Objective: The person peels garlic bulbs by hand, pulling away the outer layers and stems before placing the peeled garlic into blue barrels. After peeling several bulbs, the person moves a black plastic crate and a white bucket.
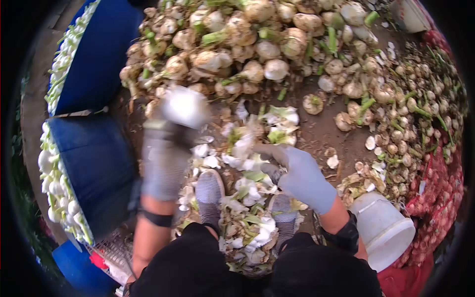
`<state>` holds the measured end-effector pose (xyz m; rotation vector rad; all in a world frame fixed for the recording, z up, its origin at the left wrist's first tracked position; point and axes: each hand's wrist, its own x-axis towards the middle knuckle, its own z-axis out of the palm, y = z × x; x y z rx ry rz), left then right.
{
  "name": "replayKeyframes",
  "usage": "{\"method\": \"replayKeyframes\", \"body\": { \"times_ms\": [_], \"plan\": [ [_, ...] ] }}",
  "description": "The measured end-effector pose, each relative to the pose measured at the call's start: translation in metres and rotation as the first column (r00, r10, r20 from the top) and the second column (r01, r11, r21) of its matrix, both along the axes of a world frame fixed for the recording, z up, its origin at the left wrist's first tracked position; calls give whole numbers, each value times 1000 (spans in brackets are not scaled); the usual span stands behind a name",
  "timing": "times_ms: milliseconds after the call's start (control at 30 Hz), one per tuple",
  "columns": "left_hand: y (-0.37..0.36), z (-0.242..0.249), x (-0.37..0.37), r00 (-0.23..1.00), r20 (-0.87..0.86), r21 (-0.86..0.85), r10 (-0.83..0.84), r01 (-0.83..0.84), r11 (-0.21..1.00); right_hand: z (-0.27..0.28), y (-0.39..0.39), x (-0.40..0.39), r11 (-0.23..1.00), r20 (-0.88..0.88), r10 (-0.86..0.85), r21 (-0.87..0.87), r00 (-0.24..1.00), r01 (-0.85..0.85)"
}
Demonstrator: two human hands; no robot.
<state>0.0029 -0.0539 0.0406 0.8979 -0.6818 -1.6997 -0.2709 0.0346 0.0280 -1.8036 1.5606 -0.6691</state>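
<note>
My left hand [168,153], in a grey glove and smeared by motion, is raised at the left with a white peeled garlic bulb [185,106] at its fingers. My right hand [302,173], in a light grey glove with dark fingers, is curled above the peelings in the middle. What its fingers close on, if anything, I cannot make out. Loose garlic skins [250,190] lie below and between the hands, around my striped shoes [209,193]. Ahead rises a heap of unpeeled garlic bulbs [242,34] with green stem stubs.
Two blue containers [94,168] filled with white garlic stand along the left. To the right are a white bucket [383,230], red mesh sacks [433,198] and a spread of smaller bulbs [405,119]. Another pale bucket [410,15] is at the top right.
</note>
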Motion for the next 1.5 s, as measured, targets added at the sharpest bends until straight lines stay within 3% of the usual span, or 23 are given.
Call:
{"method": "replayKeyframes", "body": {
  "times_ms": [33, 67, 167, 233, 300, 333, 400, 433, 500, 533, 600, 633, 700, 800, 900, 1033, 1167, 1233, 1267, 1367, 1400, 1433, 1500],
  "plan": [
    [-25, 37, 19, 863, -502, -41, -63, 50, 998, -12, 1, -9, 995, -38, -97, -10, 995, 96],
    [-50, 74, 38, 501, -855, -60, -135, 163, 985, -17, -2, -19, 983, -70, -185, -26, 980, 184],
    [-68, 118, 53, 770, -627, -198, -121, -7, 980, -11, -48, -64, 906, -397, -422, -144, 815, 398],
    [-54, 92, -5, 976, 212, -476, 58, 51, 878, -51, -64, -80, 905, -505, -425, -250, 751, 344],
    [-49, 60, -46, 830, 449, 86, -330, 327, 941, -75, -68, -86, 946, -511, -244, 61, 824, 318],
    [-35, 32, -63, 715, 621, 30, -321, 388, 921, -54, -67, -77, 922, -428, -255, 161, 867, 351],
    [-3, -2, -91, 590, 786, -215, -185, 542, 813, -55, -46, -63, 919, 237, -363, 251, 901, 305],
    [10, -4, -101, 462, 887, -325, -12, 644, 693, -28, -35, -39, 844, 497, -498, 465, 710, 267],
    [20, -11, -98, 466, 877, -276, -115, 686, 673, -7, -23, -12, 844, 762, -511, 532, 398, 67],
    [22, -10, -93, 451, 867, -218, -211, 725, 653, -21, -21, -15, 807, 815, -577, 557, -58, -197],
    [27, -1, -89, 502, 798, -107, -333, 662, 742, -24, -14, -14, 770, 797, -604, 594, 35, -235],
    [29, 4, -90, 577, 697, -3, -426, 596, 803, -10, -14, -14, 806, 662, -501, 591, 557, 23],
    [30, 5, -91, 510, 832, -249, -221, 697, 672, -2, -15, -12, 770, 645, -504, 637, 575, -39],
    [33, 2, -89, 452, 860, -153, -238, 673, 724, 26, -27, -8, 593, 460, -522, 801, 718, -82],
    [31, 1, -86, 445, 888, -234, -116, 655, 718, 22, -17, -2, 660, 570, -602, 750, 559, -54],
    [33, -2, -80, 682, 642, -121, -351, 542, 831, 28, -18, -4, 637, 576, -594, 763, 561, -109],
    [32, 4, -79, 437, 889, -233, -135, 686, 690, 25, -18, 10, 682, 495, -555, 731, 668, 26],
    [32, 1, -78, 688, 681, -184, -250, 492, 851, 19, -14, 13, 642, 544, -636, 767, 548, -17],
    [30, 6, -73, 837, 337, 97, -432, 426, 900, 20, -13, 16, 641, 545, -636, 768, 547, -20],
    [32, 10, -74, 928, 73, 182, -365, 348, 920, 22, -11, 21, 694, 548, -604, 719, 578, 43],
    [30, 11, -74, 944, -8, 242, -329, 321, 915, 20, -9, 21, 884, 292, -334, 426, 896, 191],
    [30, 9, -72, 944, -7, 244, -329, 321, 915, 18, -7, 20, 988, -141, -127, 65, 982, 137],
    [32, 3, -65, 851, -501, 416, -156, 395, 819, 16, -6, 19, 996, -205, -90, -35, 975, 84]
  ]
}}
